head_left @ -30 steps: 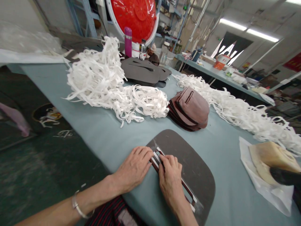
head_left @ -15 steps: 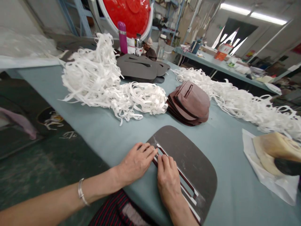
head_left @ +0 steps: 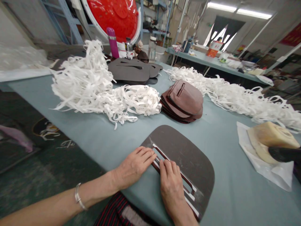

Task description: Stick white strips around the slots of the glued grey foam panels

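Observation:
A dark grey-brown panel [head_left: 185, 153] with rounded corners and a long slot lies flat before me. White strips and a dark red-brown edging run along its slot. My left hand [head_left: 135, 164] is at the slot's left end, fingers together and bent over the panel's near edge, thumb hidden. Close beside it, my right hand [head_left: 171, 185] has its fingers curled down onto the narrow band on the near side of the slot. Both hands look closed on the panel; what lies under the fingertips is hidden.
Beyond the panel sits a stack of brown slotted pieces [head_left: 185, 97]. Heaps of white ribbon [head_left: 82, 81] lie left and right. Dark grey panels [head_left: 129, 70] are farther back. At right, a yellowish block [head_left: 272, 135] and a black object [head_left: 282, 153] rest on white sheeting.
My right hand has slid a little to the right along the slot, away from the left fingertips. My left hand stays at the slot's end. The whole view has shifted slightly.

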{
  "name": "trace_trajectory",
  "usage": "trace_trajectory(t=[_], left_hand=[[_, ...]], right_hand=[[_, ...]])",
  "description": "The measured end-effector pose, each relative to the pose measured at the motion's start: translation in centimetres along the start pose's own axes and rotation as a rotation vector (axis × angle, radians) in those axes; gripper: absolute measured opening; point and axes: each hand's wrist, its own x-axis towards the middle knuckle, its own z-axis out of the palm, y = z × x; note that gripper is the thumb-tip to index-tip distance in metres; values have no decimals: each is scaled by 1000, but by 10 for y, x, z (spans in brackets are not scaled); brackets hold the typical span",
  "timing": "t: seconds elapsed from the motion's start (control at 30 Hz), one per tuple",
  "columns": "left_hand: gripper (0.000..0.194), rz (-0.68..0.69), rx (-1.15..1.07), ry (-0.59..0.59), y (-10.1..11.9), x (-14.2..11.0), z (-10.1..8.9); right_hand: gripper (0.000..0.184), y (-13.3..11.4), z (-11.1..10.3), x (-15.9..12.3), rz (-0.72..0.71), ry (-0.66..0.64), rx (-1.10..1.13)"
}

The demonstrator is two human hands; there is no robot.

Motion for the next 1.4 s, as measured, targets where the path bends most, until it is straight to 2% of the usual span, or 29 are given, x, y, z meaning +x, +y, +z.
trace_trajectory(t=[0.13, 0.23, 0.37, 0.47, 0.6, 0.67, 0.8, 0.93, 1.1, 1.3, 1.4], left_hand=[[36, 4, 19, -48, 3, 1, -2], [37, 5, 78, -38, 7, 0, 0], [41, -43, 110, 7, 17, -3, 6], [38, -143, -10, 70, 21, -6, 9], [38, -340, -203, 150, 23, -10, 9], [40, -362, -238, 165, 23, -11, 8], [48, -316, -210, 158, 23, -8, 3], [57, -257, -150, 80, 21, -3, -3], [41, -186, -97, 32, 13, -1, -6], [33, -98, 16, 28, 4, 4, -6], [36, -29, 17, 12, -1, -2, -4]], right_hand=[[33, 0, 0, -1, 5, -1, 4], [33, 3, -2, -10, 44, -34, -17], [32, 8, -7, -35, 54, 71, -61], [30, 10, -10, -51, 78, 128, -71], [27, 10, -12, -58, 123, 141, -23], [27, 14, -13, -58, 145, 148, 10], [27, 28, -15, -60, 196, 144, 38], [25, 39, -18, -60, 250, 167, 51], [22, 48, -23, -60, 247, 151, 85], [24, 92, -19, -65, 313, 148, 31], [21, 99, -20, -65, 351, 111, 18]])
